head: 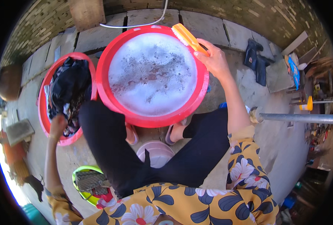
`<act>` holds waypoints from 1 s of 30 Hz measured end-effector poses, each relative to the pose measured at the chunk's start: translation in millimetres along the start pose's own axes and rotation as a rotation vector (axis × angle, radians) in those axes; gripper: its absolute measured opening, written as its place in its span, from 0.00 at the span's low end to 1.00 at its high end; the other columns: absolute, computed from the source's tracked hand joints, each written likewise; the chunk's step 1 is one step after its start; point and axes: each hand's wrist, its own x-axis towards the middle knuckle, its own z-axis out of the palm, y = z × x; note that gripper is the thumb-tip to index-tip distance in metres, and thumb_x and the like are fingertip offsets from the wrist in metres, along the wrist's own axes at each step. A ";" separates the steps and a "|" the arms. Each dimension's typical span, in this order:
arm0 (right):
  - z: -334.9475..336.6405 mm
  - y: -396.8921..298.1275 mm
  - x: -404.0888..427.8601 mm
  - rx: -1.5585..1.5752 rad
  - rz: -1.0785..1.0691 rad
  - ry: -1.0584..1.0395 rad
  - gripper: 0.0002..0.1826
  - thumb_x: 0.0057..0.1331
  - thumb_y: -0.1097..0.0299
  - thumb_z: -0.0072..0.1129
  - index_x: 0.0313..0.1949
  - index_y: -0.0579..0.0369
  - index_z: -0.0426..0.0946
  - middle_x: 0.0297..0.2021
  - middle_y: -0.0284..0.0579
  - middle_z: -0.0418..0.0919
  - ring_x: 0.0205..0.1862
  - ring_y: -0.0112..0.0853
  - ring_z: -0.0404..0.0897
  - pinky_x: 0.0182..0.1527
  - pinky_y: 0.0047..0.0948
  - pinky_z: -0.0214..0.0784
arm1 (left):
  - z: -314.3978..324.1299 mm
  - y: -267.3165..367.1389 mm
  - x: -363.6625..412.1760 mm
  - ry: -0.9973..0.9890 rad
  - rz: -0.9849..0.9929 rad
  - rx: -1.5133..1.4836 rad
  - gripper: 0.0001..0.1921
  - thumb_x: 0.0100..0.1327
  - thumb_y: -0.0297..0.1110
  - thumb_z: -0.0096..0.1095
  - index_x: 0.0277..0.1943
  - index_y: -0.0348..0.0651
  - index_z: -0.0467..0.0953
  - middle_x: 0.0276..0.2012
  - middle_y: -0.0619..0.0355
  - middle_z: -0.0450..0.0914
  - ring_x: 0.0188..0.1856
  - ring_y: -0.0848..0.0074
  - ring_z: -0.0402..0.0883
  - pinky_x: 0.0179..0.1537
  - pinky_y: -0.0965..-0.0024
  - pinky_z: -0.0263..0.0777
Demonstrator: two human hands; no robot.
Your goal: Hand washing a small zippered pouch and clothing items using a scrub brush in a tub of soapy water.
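A large red plastic basin (152,121) full of soapy, foamy water stands before my feet. My right hand (213,59) grips the handle of an orange scrub brush (186,35), its white bristles turned down and left, over the basin's upper right rim. To the left stands a smaller red basin (42,112) heaped with dark wet-looking clothes (71,76). My left hand (58,125) is at the near edge of that heap, blurred; whether its fingers hold any cloth cannot be made out.
A yellow-green basin (93,199) with clothes stands at lower left. A pink plastic tub or stool (155,153) is between my legs. A white hose (132,27) lies behind the large basin. Black rubber boots (253,56) and a metal pole (296,117) are at right.
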 end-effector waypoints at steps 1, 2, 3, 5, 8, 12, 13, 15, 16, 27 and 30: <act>-1.6 8.2 2.3 -0.016 -0.026 0.016 0.27 0.54 0.62 0.62 0.52 0.58 0.70 0.43 0.54 0.77 0.46 0.38 0.78 0.48 0.30 0.67 | -10.2 57.9 34.3 0.083 0.244 0.048 0.14 0.50 0.34 0.58 0.38 0.34 0.72 0.31 0.45 0.78 0.36 0.57 0.78 0.38 0.62 0.70; -4.0 15.1 1.4 -0.002 -0.012 0.024 0.27 0.54 0.62 0.62 0.52 0.58 0.70 0.43 0.54 0.77 0.46 0.38 0.78 0.48 0.30 0.67 | -16.0 104.4 68.3 0.055 0.351 0.094 0.14 0.51 0.34 0.57 0.39 0.35 0.71 0.32 0.45 0.77 0.37 0.56 0.77 0.40 0.60 0.70; -6.5 21.6 -3.6 -0.046 -0.010 -0.003 0.26 0.54 0.63 0.61 0.52 0.59 0.69 0.42 0.53 0.77 0.45 0.37 0.78 0.48 0.30 0.67 | -7.8 139.6 108.7 -0.044 0.466 0.110 0.14 0.52 0.34 0.57 0.39 0.35 0.71 0.33 0.45 0.77 0.39 0.55 0.77 0.40 0.60 0.69; -22.8 39.5 -14.8 -0.007 0.074 -0.025 0.24 0.55 0.66 0.60 0.52 0.59 0.70 0.40 0.49 0.79 0.42 0.31 0.77 0.46 0.27 0.67 | 39.6 215.3 179.4 -0.216 0.495 0.016 0.14 0.52 0.37 0.58 0.39 0.36 0.72 0.35 0.45 0.77 0.40 0.54 0.77 0.41 0.60 0.69; -52.0 31.6 -16.0 -0.007 0.441 -0.086 0.24 0.56 0.71 0.57 0.53 0.58 0.69 0.39 0.43 0.78 0.38 0.20 0.72 0.41 0.19 0.65 | 154.8 276.9 276.2 -0.431 0.518 0.157 0.20 0.53 0.38 0.60 0.48 0.39 0.72 0.44 0.45 0.77 0.49 0.56 0.75 0.51 0.62 0.68; -65.2 57.3 -29.3 -0.153 0.475 0.063 0.27 0.55 0.72 0.56 0.56 0.60 0.66 0.33 0.40 0.77 0.29 0.17 0.71 0.31 0.16 0.63 | 308.1 343.7 368.3 -0.459 0.355 0.100 0.40 0.52 0.51 0.61 0.64 0.42 0.54 0.59 0.33 0.58 0.62 0.47 0.58 0.61 0.56 0.57; -63.8 59.4 -31.8 -0.160 0.483 0.066 0.27 0.55 0.72 0.56 0.56 0.60 0.66 0.33 0.40 0.77 0.29 0.17 0.71 0.31 0.16 0.63 | 337.4 362.5 385.7 -0.402 0.363 0.008 0.42 0.52 0.55 0.59 0.65 0.41 0.52 0.60 0.31 0.55 0.62 0.45 0.58 0.61 0.56 0.56; -54.5 71.3 -35.4 0.052 0.558 0.190 0.30 0.55 0.70 0.55 0.59 0.61 0.63 0.21 0.31 0.69 0.16 0.13 0.62 0.16 0.13 0.52 | 389.8 393.2 398.3 -0.281 0.302 -0.044 0.45 0.52 0.61 0.55 0.65 0.39 0.50 0.61 0.27 0.52 0.62 0.43 0.56 0.62 0.55 0.54; -55.9 69.0 -35.4 0.020 0.568 0.193 0.30 0.55 0.70 0.55 0.59 0.61 0.63 0.21 0.31 0.69 0.16 0.13 0.62 0.16 0.13 0.52 | 417.9 426.8 389.9 -0.235 0.258 -0.036 0.47 0.52 0.63 0.53 0.66 0.38 0.49 0.61 0.26 0.51 0.62 0.42 0.56 0.62 0.55 0.54; -58.6 57.9 -24.8 0.141 0.592 0.096 0.31 0.55 0.68 0.59 0.56 0.69 0.62 0.47 0.49 0.72 0.41 0.27 0.75 0.42 0.24 0.67 | 484.7 450.1 252.8 -0.471 0.535 0.018 0.17 0.57 0.40 0.56 0.43 0.36 0.75 0.43 0.47 0.78 0.44 0.58 0.78 0.47 0.63 0.70; -57.5 56.3 -26.3 0.152 0.498 0.068 0.28 0.55 0.70 0.58 0.55 0.66 0.65 0.50 0.47 0.72 0.47 0.29 0.74 0.47 0.26 0.66 | 460.7 401.7 214.5 -0.643 0.155 -0.780 0.05 0.51 0.26 0.60 0.32 0.36 0.78 0.32 0.54 0.81 0.33 0.74 0.78 0.38 0.72 0.71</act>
